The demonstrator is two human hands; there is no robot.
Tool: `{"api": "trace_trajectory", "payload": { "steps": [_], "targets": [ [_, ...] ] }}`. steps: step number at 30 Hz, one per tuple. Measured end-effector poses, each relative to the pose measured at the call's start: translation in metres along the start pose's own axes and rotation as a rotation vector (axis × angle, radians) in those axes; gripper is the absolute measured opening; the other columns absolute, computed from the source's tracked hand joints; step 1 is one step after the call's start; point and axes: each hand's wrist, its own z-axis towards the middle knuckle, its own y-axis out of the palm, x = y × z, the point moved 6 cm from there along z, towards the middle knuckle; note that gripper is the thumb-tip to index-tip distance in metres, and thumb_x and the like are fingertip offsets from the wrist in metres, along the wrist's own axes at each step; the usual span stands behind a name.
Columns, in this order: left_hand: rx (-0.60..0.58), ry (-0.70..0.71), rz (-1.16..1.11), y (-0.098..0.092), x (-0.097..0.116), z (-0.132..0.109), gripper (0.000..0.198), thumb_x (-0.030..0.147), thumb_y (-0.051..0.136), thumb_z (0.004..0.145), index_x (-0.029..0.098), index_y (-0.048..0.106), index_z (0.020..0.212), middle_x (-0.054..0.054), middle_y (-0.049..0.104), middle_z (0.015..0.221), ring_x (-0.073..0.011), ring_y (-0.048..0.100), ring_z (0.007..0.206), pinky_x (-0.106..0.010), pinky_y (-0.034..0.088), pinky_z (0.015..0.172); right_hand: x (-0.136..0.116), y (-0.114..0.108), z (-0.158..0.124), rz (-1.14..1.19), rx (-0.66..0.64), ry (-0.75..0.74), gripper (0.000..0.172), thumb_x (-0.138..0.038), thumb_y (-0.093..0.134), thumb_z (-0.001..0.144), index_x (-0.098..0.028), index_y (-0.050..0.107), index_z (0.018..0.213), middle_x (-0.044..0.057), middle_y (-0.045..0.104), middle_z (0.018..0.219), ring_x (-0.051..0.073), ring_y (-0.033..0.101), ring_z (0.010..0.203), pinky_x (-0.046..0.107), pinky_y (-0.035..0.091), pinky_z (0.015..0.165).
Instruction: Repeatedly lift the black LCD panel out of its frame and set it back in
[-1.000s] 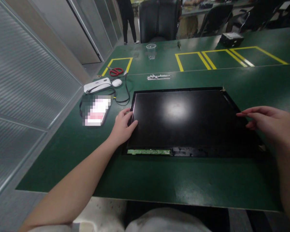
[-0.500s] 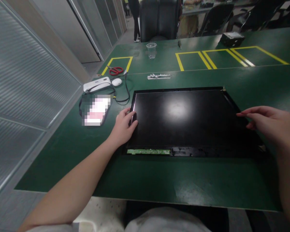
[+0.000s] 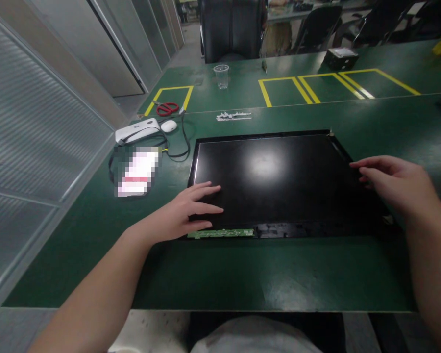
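A black display panel [image 3: 279,191] lies flat in a dark frame [image 3: 264,136] in front of me, a bright reflection on its upper middle. Along its near left edge runs a narrow green circuit board [image 3: 222,234]. My left hand [image 3: 183,211] is open, its fingers spread over the panel's lower left part. At the frame's right edge, my right hand [image 3: 397,181] has thumb and index finger brought close together in a pinch. Whatever may be between those fingertips is too small to make out.
On the green table [image 3: 279,274] at left lie a blurred-out phone [image 3: 138,171], a white device [image 3: 137,130], a white mouse [image 3: 169,126], cables and red scissors [image 3: 167,108]. Beyond the panel are white scraps [image 3: 233,116], a clear cup [image 3: 221,77] and a black box [image 3: 341,58].
My left hand has let go of the panel's left edge and moved nearer, fingers now spread over the panel. My right hand stays pinched at the right edge. The view has shifted slightly.
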Motion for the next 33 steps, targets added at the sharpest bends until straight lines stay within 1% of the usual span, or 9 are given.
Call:
{"api": "trace_trajectory", "payload": {
  "steps": [3, 5, 7, 9, 11, 13, 19, 26, 33],
  "targets": [
    [-0.016, -0.003, -0.006, -0.002, -0.003, -0.003, 0.038, 0.037, 0.073, 0.097, 0.039, 0.076, 0.135, -0.005, 0.052, 0.166, -0.0360, 0.044, 0.155, -0.060, 0.034, 0.128, -0.003, 0.004, 0.000, -0.013, -0.001, -0.106, 0.031, -0.041, 0.068, 0.074, -0.027, 0.081, 0.098, 0.005, 0.081, 0.110, 0.025, 0.072, 0.093, 0.044, 0.056, 0.090],
    [-0.015, -0.012, 0.003, -0.002, -0.006, -0.005, 0.043, 0.038, 0.073, 0.097, 0.039, 0.073, 0.140, -0.005, 0.052, 0.166, -0.0353, 0.045, 0.155, -0.059, 0.035, 0.127, -0.006, 0.009, 0.000, -0.008, -0.058, -0.208, 0.034, -0.041, 0.068, 0.077, -0.029, 0.081, 0.105, 0.004, 0.078, 0.129, 0.028, 0.071, 0.115, 0.049, 0.050, 0.108],
    [-0.009, -0.013, 0.019, -0.002, -0.008, -0.007, 0.045, 0.039, 0.072, 0.097, 0.039, 0.071, 0.143, -0.005, 0.052, 0.167, -0.0350, 0.045, 0.155, -0.058, 0.036, 0.127, -0.006, 0.017, 0.000, -0.011, -0.141, -0.282, 0.040, -0.042, 0.069, 0.078, -0.031, 0.081, 0.114, 0.003, 0.076, 0.136, 0.029, 0.065, 0.132, 0.051, 0.041, 0.120],
    [-0.012, -0.005, 0.037, -0.001, -0.008, -0.007, 0.046, 0.039, 0.071, 0.098, 0.039, 0.070, 0.144, -0.006, 0.050, 0.168, -0.0350, 0.043, 0.156, -0.059, 0.036, 0.127, -0.003, 0.023, 0.000, -0.021, -0.214, -0.306, 0.042, -0.043, 0.070, 0.078, -0.032, 0.081, 0.118, 0.001, 0.076, 0.136, 0.029, 0.061, 0.139, 0.050, 0.035, 0.126],
    [-0.016, -0.001, 0.057, 0.000, -0.006, -0.007, 0.045, 0.039, 0.069, 0.099, 0.038, 0.070, 0.145, -0.007, 0.049, 0.168, -0.0355, 0.042, 0.156, -0.059, 0.036, 0.127, 0.001, 0.027, 0.001, -0.028, -0.256, -0.300, 0.039, -0.044, 0.070, 0.079, -0.032, 0.083, 0.114, 0.001, 0.077, 0.134, 0.028, 0.060, 0.141, 0.049, 0.033, 0.128],
    [-0.014, -0.005, 0.069, 0.000, -0.004, -0.006, 0.046, 0.038, 0.068, 0.100, 0.037, 0.070, 0.145, -0.008, 0.048, 0.169, -0.0363, 0.042, 0.156, -0.059, 0.036, 0.127, 0.002, 0.028, 0.002, -0.030, -0.267, -0.286, 0.035, -0.044, 0.070, 0.081, -0.031, 0.084, 0.110, 0.002, 0.077, 0.133, 0.028, 0.061, 0.140, 0.048, 0.033, 0.128],
    [-0.007, 0.023, 0.078, 0.000, 0.002, -0.007, 0.043, 0.032, 0.065, 0.101, 0.035, 0.070, 0.144, -0.008, 0.048, 0.169, -0.0377, 0.042, 0.156, -0.061, 0.033, 0.128, 0.001, 0.027, 0.002, -0.040, -0.282, -0.227, 0.035, -0.042, 0.071, 0.081, -0.030, 0.084, 0.111, 0.002, 0.078, 0.132, 0.027, 0.063, 0.139, 0.046, 0.032, 0.129],
    [-0.068, 0.048, 0.140, 0.004, 0.009, -0.007, 0.041, 0.019, 0.054, 0.105, 0.028, 0.068, 0.143, -0.012, 0.042, 0.171, -0.0353, 0.037, 0.159, -0.064, 0.031, 0.128, 0.007, 0.028, 0.005, -0.001, -0.280, -0.242, 0.038, -0.050, 0.070, 0.079, -0.032, 0.085, 0.109, 0.001, 0.080, 0.126, 0.029, 0.064, 0.136, 0.050, 0.033, 0.129],
    [-0.077, 0.059, 0.145, 0.005, 0.013, -0.008, 0.042, 0.016, 0.052, 0.106, 0.027, 0.066, 0.144, -0.014, 0.041, 0.171, -0.0361, 0.036, 0.159, -0.065, 0.031, 0.128, 0.009, 0.030, 0.007, -0.044, -0.295, -0.282, 0.038, -0.051, 0.067, 0.081, -0.033, 0.085, 0.109, 0.000, 0.079, 0.128, 0.029, 0.063, 0.137, 0.052, 0.033, 0.129]
  ]
}}
